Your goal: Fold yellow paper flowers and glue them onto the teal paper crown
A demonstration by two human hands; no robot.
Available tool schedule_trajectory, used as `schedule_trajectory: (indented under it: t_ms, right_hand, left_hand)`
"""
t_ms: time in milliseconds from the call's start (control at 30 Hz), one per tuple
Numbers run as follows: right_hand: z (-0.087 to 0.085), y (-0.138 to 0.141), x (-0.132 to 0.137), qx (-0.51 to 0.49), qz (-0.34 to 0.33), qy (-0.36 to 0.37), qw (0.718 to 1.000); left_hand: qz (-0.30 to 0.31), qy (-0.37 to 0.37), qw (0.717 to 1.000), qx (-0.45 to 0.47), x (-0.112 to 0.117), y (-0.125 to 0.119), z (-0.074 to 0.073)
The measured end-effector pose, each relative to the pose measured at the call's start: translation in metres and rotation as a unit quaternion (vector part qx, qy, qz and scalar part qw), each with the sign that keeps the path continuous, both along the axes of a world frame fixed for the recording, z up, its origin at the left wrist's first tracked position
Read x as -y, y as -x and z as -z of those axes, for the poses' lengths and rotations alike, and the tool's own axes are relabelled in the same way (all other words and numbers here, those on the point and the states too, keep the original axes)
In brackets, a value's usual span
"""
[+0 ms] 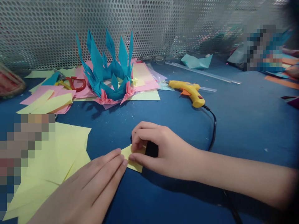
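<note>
A small folded yellow paper piece lies on the blue table in front of me. My right hand curls over it, thumb and fingers pinching its right side. My left hand lies flat with fingers stretched out, its fingertips pressing the paper's left edge. Beyond them stands a blue folded-paper crown shape with pink petals.
Yellow paper sheets lie at the left, pink and yellow sheets behind them with red scissors. A yellow glue gun with a black cord lies right of centre. Glasses and a perforated metal screen stand at the back.
</note>
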State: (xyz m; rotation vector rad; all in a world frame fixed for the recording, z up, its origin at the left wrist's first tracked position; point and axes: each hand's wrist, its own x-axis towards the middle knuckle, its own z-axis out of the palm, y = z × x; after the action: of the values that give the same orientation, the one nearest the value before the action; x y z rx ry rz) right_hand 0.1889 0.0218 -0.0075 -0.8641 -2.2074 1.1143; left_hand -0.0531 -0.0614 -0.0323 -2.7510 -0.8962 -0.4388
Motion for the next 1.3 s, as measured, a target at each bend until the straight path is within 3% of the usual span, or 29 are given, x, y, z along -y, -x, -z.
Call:
schedule_trajectory:
  t_ms: [167,367,767,967,1067,1300]
  right_hand:
    - [-0.001,-0.009,-0.002,0.023,-0.040,-0.034,0.998]
    - [0.005,-0.014,-0.004,-0.008,-0.077,-0.168,0.983]
    - [0.011,-0.018,-0.023,-0.040,-0.155,-0.220,0.962]
    - [0.012,-0.020,-0.024,-0.032,-0.166,-0.273,0.947]
    - [0.010,-0.021,-0.024,-0.009,-0.173,-0.303,0.937]
    - [0.005,-0.024,-0.022,0.027,-0.182,-0.361,0.914]
  left_hand:
    - [-0.011,-0.016,1.000,-0.018,-0.002,0.004,0.000]
    - [-0.011,0.010,0.999,-0.033,-0.001,0.005,0.002]
    - [0.007,-0.047,0.999,-0.023,0.000,-0.006,-0.004]
    - [-0.017,0.036,0.999,0.022,0.004,-0.005,0.001]
    - [-0.035,0.023,0.996,0.077,0.003,-0.008,0.003]
    - [-0.059,0.072,0.991,0.094,-0.002,-0.005,-0.005]
